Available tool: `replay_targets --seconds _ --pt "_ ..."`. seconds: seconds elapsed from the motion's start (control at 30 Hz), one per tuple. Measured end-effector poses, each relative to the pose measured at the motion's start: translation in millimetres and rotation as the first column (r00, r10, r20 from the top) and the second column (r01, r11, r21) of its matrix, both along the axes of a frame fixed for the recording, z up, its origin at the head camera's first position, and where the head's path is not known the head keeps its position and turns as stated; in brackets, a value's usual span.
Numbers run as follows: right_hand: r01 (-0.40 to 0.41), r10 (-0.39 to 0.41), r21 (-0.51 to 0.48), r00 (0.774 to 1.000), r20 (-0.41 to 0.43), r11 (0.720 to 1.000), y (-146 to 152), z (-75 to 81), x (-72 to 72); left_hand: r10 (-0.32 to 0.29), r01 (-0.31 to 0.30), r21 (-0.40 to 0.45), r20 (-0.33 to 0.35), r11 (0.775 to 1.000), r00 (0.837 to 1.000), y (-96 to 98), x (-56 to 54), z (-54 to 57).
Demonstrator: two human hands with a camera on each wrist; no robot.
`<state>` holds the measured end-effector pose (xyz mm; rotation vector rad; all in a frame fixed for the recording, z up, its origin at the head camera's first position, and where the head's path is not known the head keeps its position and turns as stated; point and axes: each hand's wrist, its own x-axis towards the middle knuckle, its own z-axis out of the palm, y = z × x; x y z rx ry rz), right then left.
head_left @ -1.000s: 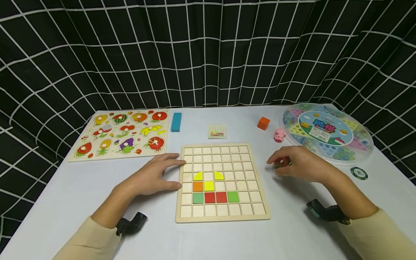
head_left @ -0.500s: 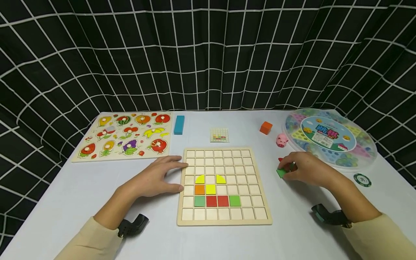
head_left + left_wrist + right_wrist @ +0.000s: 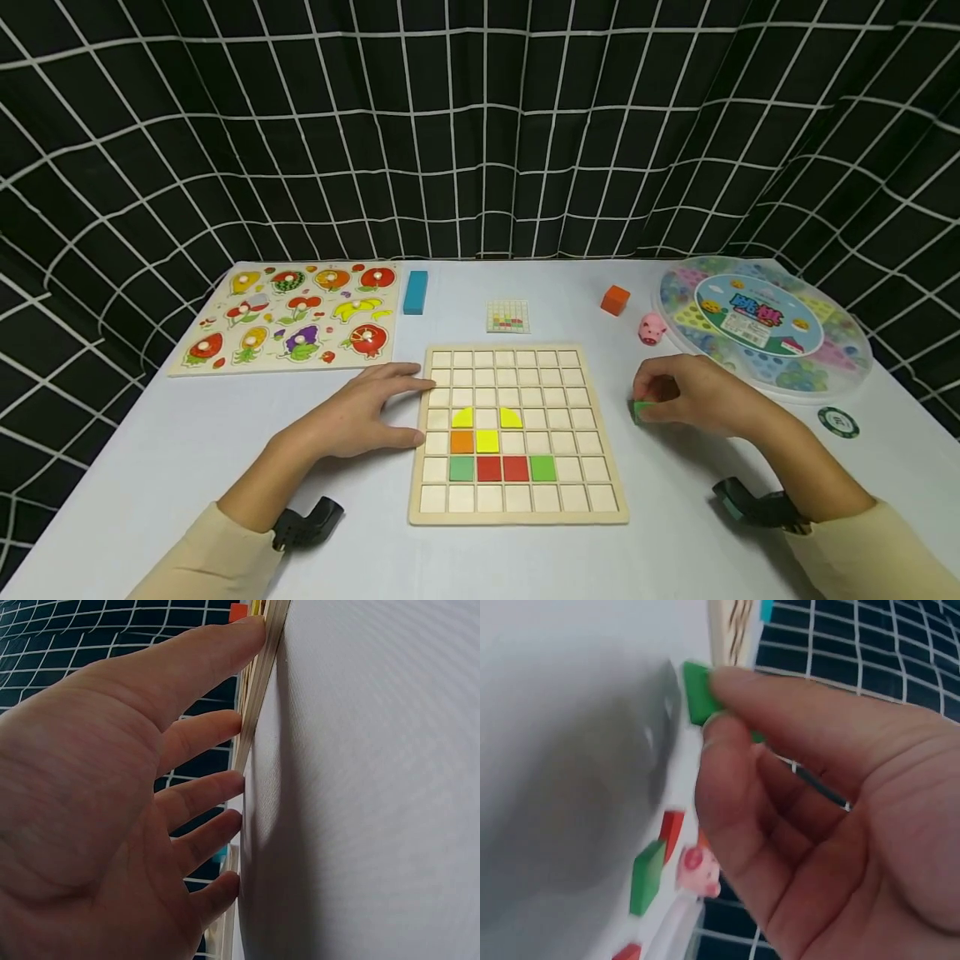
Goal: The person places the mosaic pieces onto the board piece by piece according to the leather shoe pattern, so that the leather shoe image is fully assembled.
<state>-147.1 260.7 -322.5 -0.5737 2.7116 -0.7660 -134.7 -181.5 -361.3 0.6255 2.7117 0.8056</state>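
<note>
At the head view's right, the right hand (image 3: pixel 686 396) pinches a green tile (image 3: pixel 697 694), which too light a grip could drop, while the loosely spread left hand (image 3: pixel 367 410) touches the central board (image 3: pixel 517 498).

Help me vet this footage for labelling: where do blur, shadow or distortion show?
Head: grid lines on the black curtain bend, lens or folds unclear. Left wrist: a dark shadow band runs down the white tabletop. Right wrist: pink pig and held green tile look soft, grey shadow at left.
</note>
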Motion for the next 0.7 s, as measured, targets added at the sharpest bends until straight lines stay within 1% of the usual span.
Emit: replay_targets --seconds 0.07,0.17,0.27,0.43,0.57,0.7 --pt "-0.009 0.012 -0.079 0.999 0.031 0.997 -5 1.5 2.8 -0.002 0.002 -0.003 0.0 1.0 1.0 0.2 0.3 -0.5" --pt "-0.024 0.043 -0.191 0.994 0.099 0.981 -18 3.3 6.9 0.0 0.0 -0.008 -0.001 1.0 1.0 0.6 0.4 -0.5" --pt "-0.06 0.097 -0.245 0.985 0.145 0.968 -32 4.1 11.6 0.001 -0.001 -0.013 -0.001 1.0 1.0 1.2 0.3 -0.2" --pt "-0.123 0.177 -0.269 0.966 0.189 0.955 -54 2.3 18.6 0.002 -0.002 -0.011 -0.001 1.0 1.0 1.9 0.3 0.2" --pt "-0.138 0.202 -0.263 0.95 0.236 0.955 -66 -1.2 22.2 0.0 0.0 -0.006 -0.007 1.0 1.0 1.4 0.6 0.2" --pt "-0.149 0.217 -0.256 0.94 0.263 0.955 -73 -5.4 24.7 -0.001 0.001 -0.001 -0.011 1.0 1.0 1.0 0.6 0.2"
